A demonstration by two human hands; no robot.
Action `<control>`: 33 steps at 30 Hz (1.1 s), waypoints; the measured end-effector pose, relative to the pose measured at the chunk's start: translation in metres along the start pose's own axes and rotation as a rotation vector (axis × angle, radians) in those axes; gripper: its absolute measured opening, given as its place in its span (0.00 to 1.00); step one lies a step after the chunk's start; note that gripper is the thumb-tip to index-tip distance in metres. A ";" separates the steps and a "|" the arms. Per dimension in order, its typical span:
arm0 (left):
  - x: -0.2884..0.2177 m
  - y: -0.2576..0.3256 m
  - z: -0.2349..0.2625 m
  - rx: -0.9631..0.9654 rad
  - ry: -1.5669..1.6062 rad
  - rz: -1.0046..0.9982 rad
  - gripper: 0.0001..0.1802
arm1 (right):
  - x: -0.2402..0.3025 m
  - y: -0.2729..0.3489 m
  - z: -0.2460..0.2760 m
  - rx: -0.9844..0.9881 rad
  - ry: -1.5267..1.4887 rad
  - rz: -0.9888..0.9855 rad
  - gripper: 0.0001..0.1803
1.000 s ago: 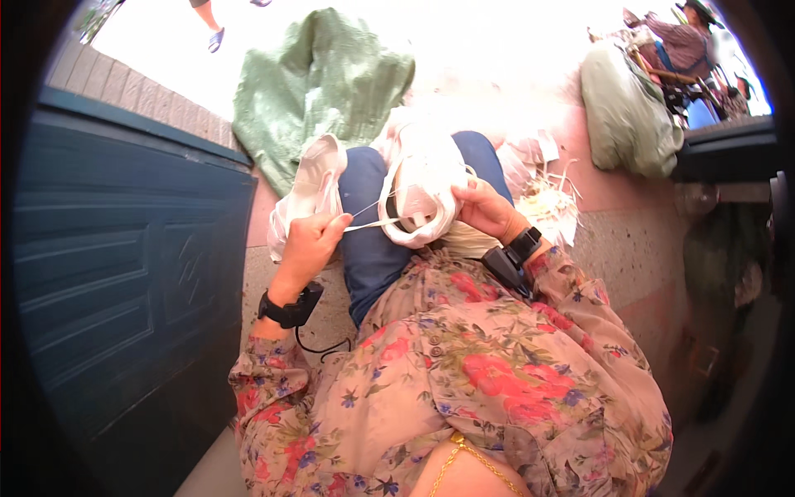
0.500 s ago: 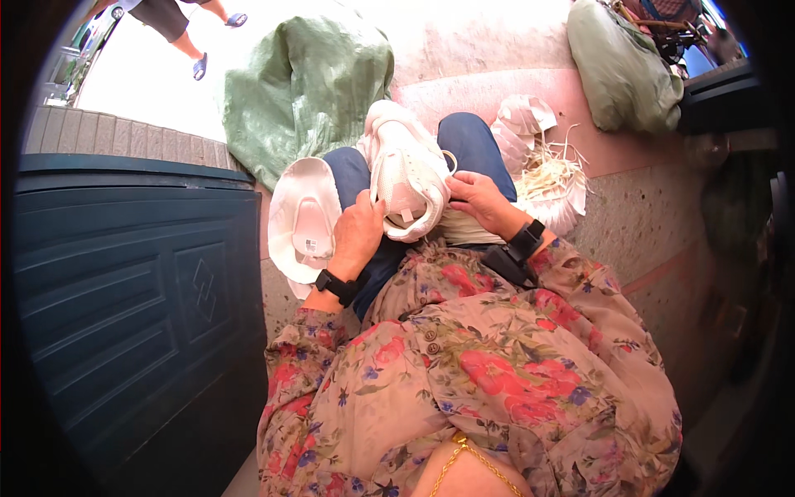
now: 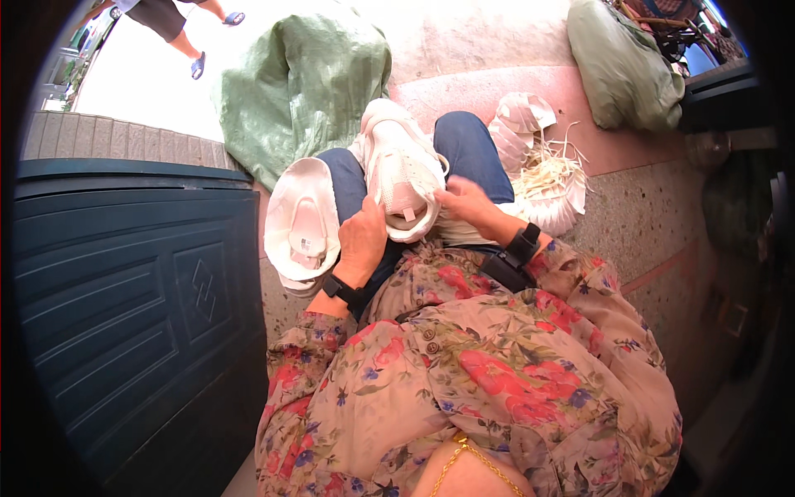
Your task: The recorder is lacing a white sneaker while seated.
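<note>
- White lace-up shoe point(image 3: 394, 170) lies across the lap between the blue-trousered legs point(image 3: 474, 147), toe pointing away and collar toward the body; the thighs probably keep it from rolling and leave its opening within easy reach.
- Left hand point(image 3: 362, 240) pinches the collar's left edge between thumb and bent fingers, seemingly to steady it.
- Right hand point(image 3: 474, 207) has its fingers gathered at the collar's right edge; blur means I cannot tell whether they grip it.
- Opened white shoe piece point(image 3: 280, 236) sits left of the legs, near the dark-blue panelled door point(image 3: 141, 282), which limits room on that side.
- Pile of white pieces and pale strips point(image 3: 556, 197) lies beside the right knee.
- Green sack point(image 3: 306, 91) stands just beyond the knees, blocking forward reach; a grey-green sack point(image 3: 625, 70) stands farther right.
</note>
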State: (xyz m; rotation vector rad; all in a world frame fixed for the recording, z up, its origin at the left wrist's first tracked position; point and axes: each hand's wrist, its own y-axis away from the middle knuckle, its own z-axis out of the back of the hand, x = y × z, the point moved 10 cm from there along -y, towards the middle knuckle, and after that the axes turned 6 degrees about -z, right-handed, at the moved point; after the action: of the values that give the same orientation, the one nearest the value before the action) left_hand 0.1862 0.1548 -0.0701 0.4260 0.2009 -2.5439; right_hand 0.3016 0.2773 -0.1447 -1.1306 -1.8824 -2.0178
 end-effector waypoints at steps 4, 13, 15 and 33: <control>-0.010 0.001 -0.002 -0.033 0.043 -0.036 0.09 | 0.068 0.040 0.012 -0.501 0.623 0.643 0.30; 0.007 -0.004 -0.035 0.040 0.239 0.125 0.12 | 0.054 0.001 -0.008 -0.278 0.795 0.683 0.19; 0.013 -0.005 -0.038 0.037 0.276 0.134 0.12 | 0.056 0.000 -0.013 -0.285 0.878 0.687 0.20; -0.030 0.009 0.013 -0.074 0.018 -0.228 0.04 | 0.070 0.011 -0.027 -0.257 0.961 0.825 0.12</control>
State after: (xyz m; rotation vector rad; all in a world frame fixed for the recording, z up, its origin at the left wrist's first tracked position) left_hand 0.2114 0.1590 -0.0486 0.4187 0.3681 -2.7454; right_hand 0.2482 0.2767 -0.0911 -0.5920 -0.5675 -1.7740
